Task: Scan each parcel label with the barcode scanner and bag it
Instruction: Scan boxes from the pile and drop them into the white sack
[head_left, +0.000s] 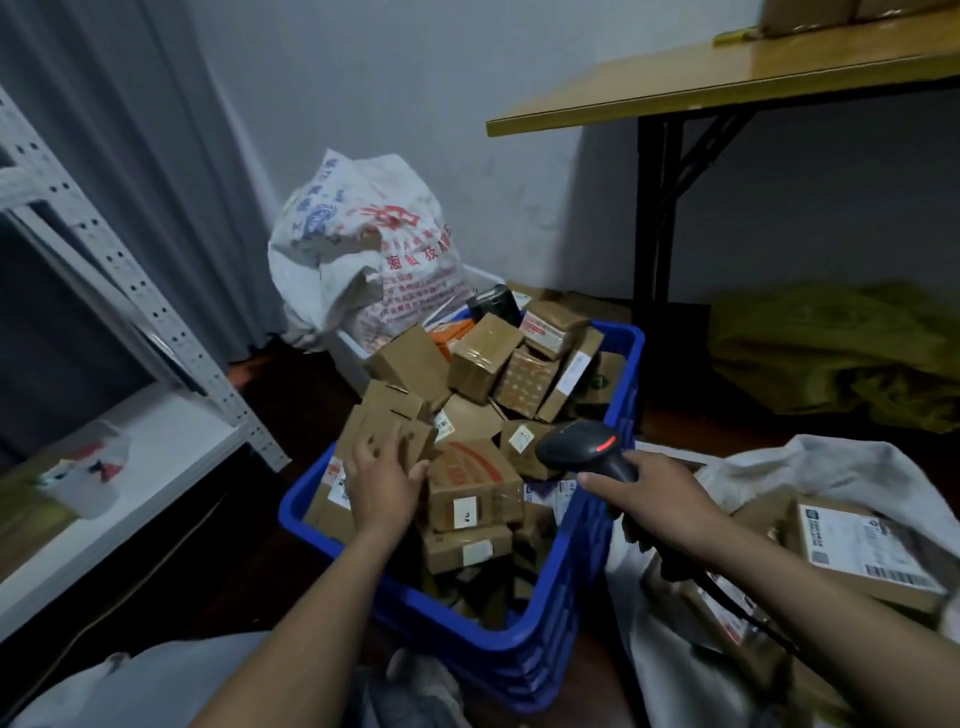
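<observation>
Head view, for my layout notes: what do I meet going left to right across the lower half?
White perforated metal shelf → left hand gripping a small brown cardboard box → black barcode scanner → right hand holding it → flat brown parcel with white printed label.

This is a parcel sorting and storage room rather than a home or a shop. On the floor, a blue plastic crate (571, 561) is heaped with taped cardboard parcels (485, 356) bearing shipping labels, and a corded barcode scanner (576, 441) is held just above it. Woven sacks stand around the crate (a printed sack (374, 244) against the wall, a white sack (857, 467) at the right with labelled boxes inside), beside slotted metal shelving (156, 306), a folding table (675, 88) and a bare grey wall (415, 78).
</observation>
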